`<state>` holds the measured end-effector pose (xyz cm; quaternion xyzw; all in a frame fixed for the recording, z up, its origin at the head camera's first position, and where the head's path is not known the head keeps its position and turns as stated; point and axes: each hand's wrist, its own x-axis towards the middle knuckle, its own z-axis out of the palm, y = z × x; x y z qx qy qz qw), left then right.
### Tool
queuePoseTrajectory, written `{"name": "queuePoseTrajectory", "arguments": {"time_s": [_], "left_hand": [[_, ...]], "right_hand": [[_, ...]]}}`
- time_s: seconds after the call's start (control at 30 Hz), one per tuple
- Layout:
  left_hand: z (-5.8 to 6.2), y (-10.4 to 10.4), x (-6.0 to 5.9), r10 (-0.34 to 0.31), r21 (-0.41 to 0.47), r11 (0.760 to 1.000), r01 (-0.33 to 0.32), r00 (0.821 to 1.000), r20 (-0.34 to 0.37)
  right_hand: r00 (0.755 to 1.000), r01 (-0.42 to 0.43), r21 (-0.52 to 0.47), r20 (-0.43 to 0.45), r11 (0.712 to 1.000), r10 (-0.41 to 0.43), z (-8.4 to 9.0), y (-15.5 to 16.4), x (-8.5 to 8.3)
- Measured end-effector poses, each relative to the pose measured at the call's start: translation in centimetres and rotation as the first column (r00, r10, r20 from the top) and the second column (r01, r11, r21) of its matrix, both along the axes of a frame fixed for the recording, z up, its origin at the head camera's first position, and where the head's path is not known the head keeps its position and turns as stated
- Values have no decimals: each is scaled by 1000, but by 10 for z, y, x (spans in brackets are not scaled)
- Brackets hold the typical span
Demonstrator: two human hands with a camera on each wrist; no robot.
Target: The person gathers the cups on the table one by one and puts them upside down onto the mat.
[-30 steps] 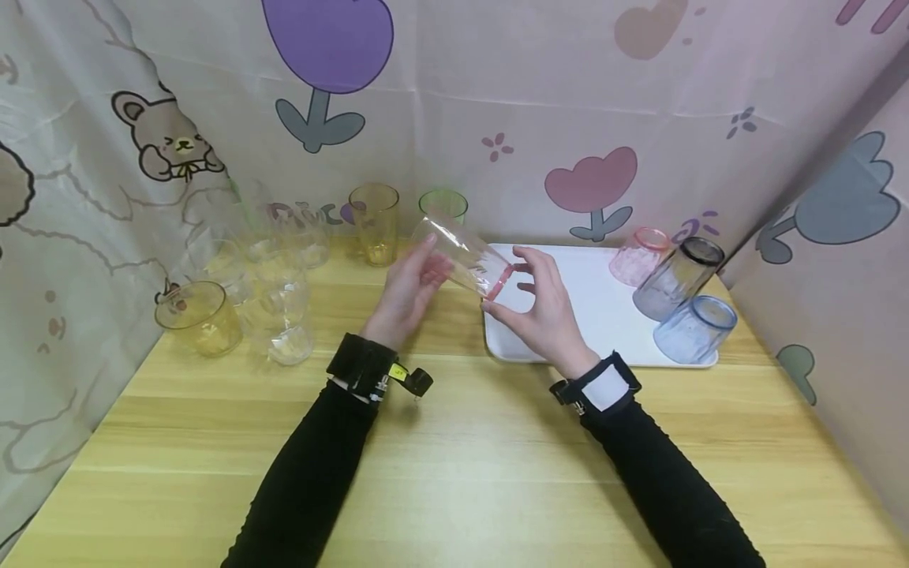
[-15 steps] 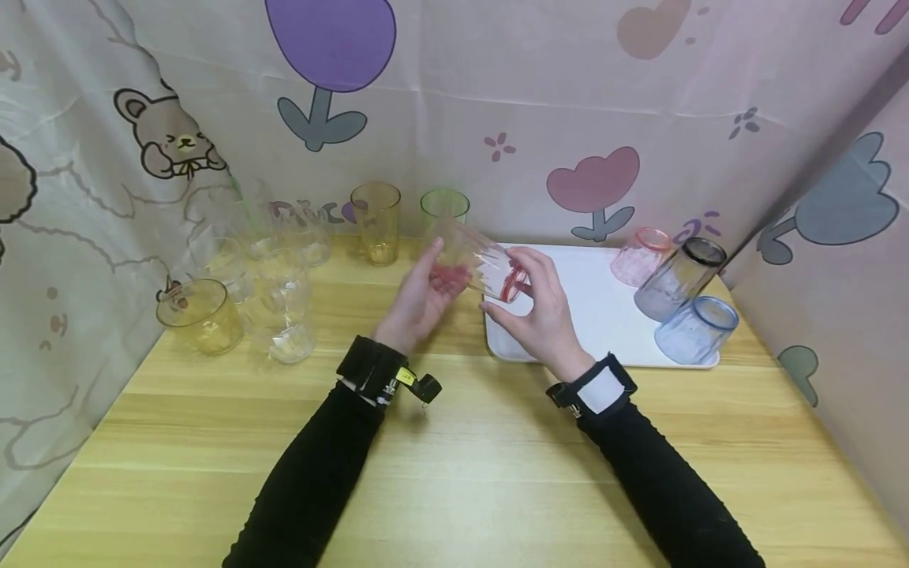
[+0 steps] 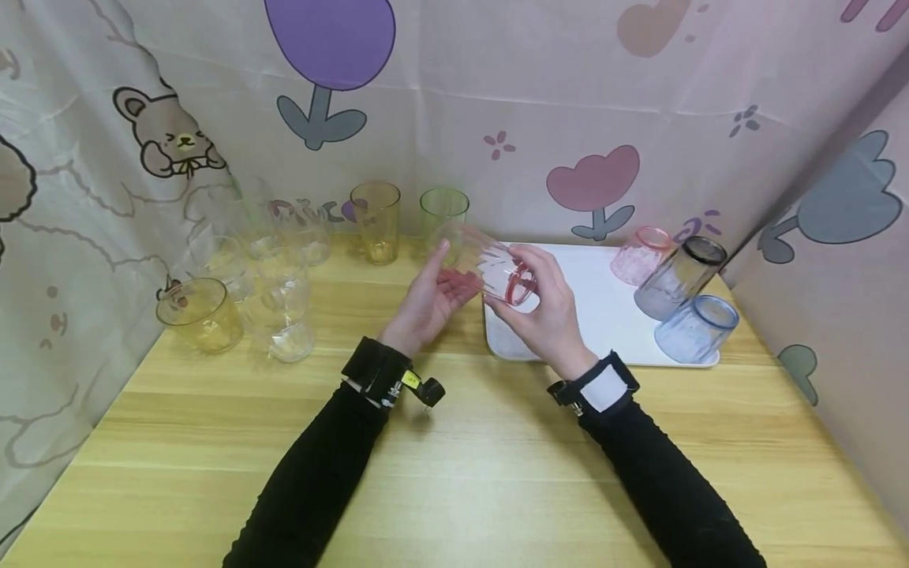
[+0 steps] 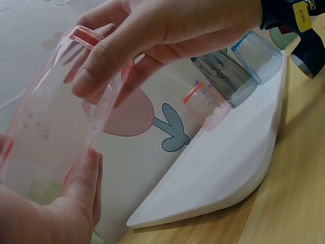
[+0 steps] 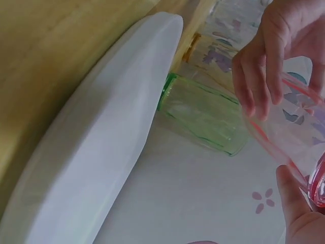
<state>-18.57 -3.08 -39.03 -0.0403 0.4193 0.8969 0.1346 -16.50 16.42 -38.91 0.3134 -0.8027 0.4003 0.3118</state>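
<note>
A clear pink-tinted drinking glass (image 3: 486,264) is held tilted in the air between both hands, its red-ringed base towards the right. My left hand (image 3: 428,306) holds the wide end, thumb on the near side and fingers beneath. Around the base end curl the thumb and fingers of my right hand (image 3: 545,315). In the left wrist view the right thumb presses on the pink glass (image 4: 48,117). Behind the hands stand a green glass (image 3: 445,207) and a tall amber glass (image 3: 376,225).
A white tray (image 3: 589,315) lies at the right. On its right end stand a pink glass (image 3: 637,259), a grey glass (image 3: 671,280) and a blue glass (image 3: 690,335), narrow ends up. Several clear glasses (image 3: 287,315) and an amber glass (image 3: 206,319) stand at left.
The pink glass has shifted slightly right and turned so its red base shows more. My left hand has moved right with it; my right fingers have shifted round the base.
</note>
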Motion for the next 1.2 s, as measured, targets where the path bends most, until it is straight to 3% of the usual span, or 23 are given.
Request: {"name": "queuePoseTrajectory", "arguments": {"time_s": [0.43, 0.57, 0.67, 0.7, 0.77, 0.9, 1.03, 1.2], "left_hand": [[-1, 8, 4, -117, -60, 992, 110, 985, -127], [-2, 13, 5, -144, -133, 983, 125, 978, -148], [-3, 17, 7, -163, -268, 956, 114, 973, -164], [-4, 18, 7, -173, -340, 935, 104, 968, -179], [-6, 20, 8, -203, -504, 861, 71, 956, -213], [-10, 24, 14, -306, -755, 656, -15, 908, -285], [-14, 28, 19, -427, -860, 505, -76, 844, -326], [-19, 35, 23, -565, -923, 360, -137, 755, -333]], "right_hand": [[998, 63, -140, -23, 988, -67, 19, 12, 1], [994, 99, -183, -30, 978, -107, 28, 20, 2], [990, 133, -217, -18, 967, -140, 34, 28, 2], [989, 143, -228, -10, 963, -149, 36, 30, 2], [986, 164, -243, 8, 956, -167, 39, 36, 1], [982, 188, -248, 22, 950, -189, 46, 46, 0], [970, 242, -175, 19, 954, -242, 51, 57, -2], [947, 311, -41, 100, 949, -306, 57, 71, -3]]}}
